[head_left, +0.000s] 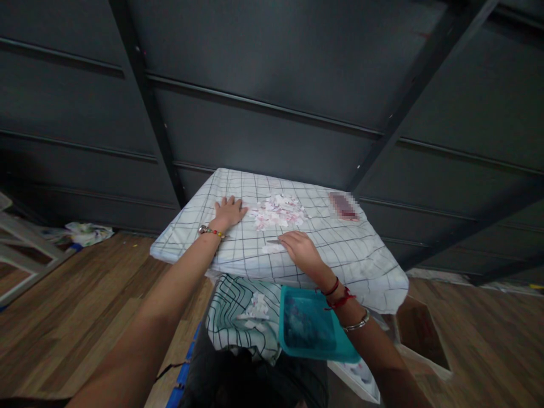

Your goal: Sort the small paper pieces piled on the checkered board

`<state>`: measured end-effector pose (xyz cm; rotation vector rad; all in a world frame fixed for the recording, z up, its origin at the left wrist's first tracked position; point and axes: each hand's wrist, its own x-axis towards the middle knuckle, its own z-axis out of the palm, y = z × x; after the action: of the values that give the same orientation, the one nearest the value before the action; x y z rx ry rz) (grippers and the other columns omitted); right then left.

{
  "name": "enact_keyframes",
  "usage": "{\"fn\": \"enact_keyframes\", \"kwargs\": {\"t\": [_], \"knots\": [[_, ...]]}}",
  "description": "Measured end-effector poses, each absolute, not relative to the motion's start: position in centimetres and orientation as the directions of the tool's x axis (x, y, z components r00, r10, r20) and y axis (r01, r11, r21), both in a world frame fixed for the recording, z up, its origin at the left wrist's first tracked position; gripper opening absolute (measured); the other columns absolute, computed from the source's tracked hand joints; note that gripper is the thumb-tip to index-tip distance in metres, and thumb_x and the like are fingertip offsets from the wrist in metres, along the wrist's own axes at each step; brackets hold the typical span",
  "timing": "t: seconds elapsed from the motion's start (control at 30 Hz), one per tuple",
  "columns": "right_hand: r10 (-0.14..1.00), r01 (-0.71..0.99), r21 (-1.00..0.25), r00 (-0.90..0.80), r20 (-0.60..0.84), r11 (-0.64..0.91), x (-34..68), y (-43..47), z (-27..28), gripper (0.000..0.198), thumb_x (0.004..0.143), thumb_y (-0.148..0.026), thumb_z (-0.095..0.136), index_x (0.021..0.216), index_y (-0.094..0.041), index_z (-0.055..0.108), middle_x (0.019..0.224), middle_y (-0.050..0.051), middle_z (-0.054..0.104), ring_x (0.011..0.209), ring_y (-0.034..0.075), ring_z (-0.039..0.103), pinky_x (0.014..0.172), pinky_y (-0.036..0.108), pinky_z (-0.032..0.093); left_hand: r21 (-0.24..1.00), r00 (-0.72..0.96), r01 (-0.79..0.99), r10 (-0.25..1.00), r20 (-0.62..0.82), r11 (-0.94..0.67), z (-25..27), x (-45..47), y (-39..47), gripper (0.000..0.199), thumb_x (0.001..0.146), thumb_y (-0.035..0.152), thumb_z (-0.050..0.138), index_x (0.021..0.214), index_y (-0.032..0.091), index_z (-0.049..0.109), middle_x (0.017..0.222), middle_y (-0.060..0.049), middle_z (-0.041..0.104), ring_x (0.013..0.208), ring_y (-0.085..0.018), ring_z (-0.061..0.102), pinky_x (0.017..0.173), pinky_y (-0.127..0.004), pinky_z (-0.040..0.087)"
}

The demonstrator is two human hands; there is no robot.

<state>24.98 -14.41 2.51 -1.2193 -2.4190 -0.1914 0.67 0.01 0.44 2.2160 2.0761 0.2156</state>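
Note:
My left hand point(229, 212) lies flat with fingers spread on a white checked cloth point(191, 226), just left of a loose heap of small white paper-like pieces point(280, 211), some with reddish marks. My right hand point(302, 250) is closed, nearer the front edge. From its fingers a thin grey pointed tool point(273, 242) sticks out to the left; its kind cannot be made out. Beside the tip, flat on the cloth, is a white strip point(272, 249). Below my right forearm is a teal plastic tray point(308, 292).
A green-and-white checked cloth point(225, 323) with more white pieces point(257, 307) covers my lap. A blurred reddish rectangular item point(344, 205) lies at the table's back right. Dark panels point(263, 124) rise behind the table. An open cardboard box point(420, 334) stands on the floor at right.

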Motion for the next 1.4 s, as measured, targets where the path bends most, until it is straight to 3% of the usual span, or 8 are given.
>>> {"fn": "enact_keyframes", "kwargs": {"t": [0.6,0.77,0.9,1.4], "knots": [[0.673,0.733,0.029,-0.638,0.374,0.679,24.1,-17.3,3.6,0.024,0.090,-0.009,0.046,0.102,-0.017,0.065,0.092,0.006,0.070,0.085,0.016,0.062,0.080,0.029,0.043,0.178,0.063,0.981,0.997,0.045,-0.070,0.5,0.8,-0.1,0.064,0.089,0.055,0.018,0.142,0.022,0.033,0.152,-0.009,0.022,0.137,-0.036,0.016,0.106,-0.059,0.018],[0.659,0.734,0.010,-0.615,0.434,0.679,23.6,-16.9,3.0,0.027,0.091,-0.008,0.042,0.100,-0.017,0.065,0.089,0.006,0.069,0.085,0.016,0.061,0.089,0.034,0.039,0.181,0.053,0.982,0.998,0.038,-0.059,0.6,0.8,-0.1,0.064,0.089,0.055,0.018,0.142,0.022,0.033,0.152,-0.009,0.022,0.138,-0.036,0.015,0.106,-0.059,0.017],[0.643,0.699,-0.022,-0.644,0.413,0.714,23.3,-17.2,2.6,0.031,0.090,-0.007,0.042,0.109,-0.020,0.063,0.092,0.004,0.069,0.085,0.015,0.060,0.089,0.033,0.039,0.183,0.056,0.981,0.998,0.028,-0.060,0.6,0.8,-0.1,0.064,0.089,0.055,0.018,0.142,0.022,0.032,0.152,-0.009,0.021,0.138,-0.036,0.015,0.107,-0.059,0.017],[0.607,0.682,0.071,-0.689,0.396,0.728,22.5,-20.1,3.0,0.025,0.093,-0.013,0.039,0.097,-0.015,0.063,0.081,0.006,0.065,0.078,0.017,0.055,0.081,0.032,0.040,0.195,0.063,0.978,0.997,0.040,-0.070,0.6,0.8,-0.2,0.063,0.089,0.054,0.019,0.142,0.022,0.033,0.152,-0.009,0.021,0.137,-0.036,0.015,0.107,-0.058,0.016]]}}
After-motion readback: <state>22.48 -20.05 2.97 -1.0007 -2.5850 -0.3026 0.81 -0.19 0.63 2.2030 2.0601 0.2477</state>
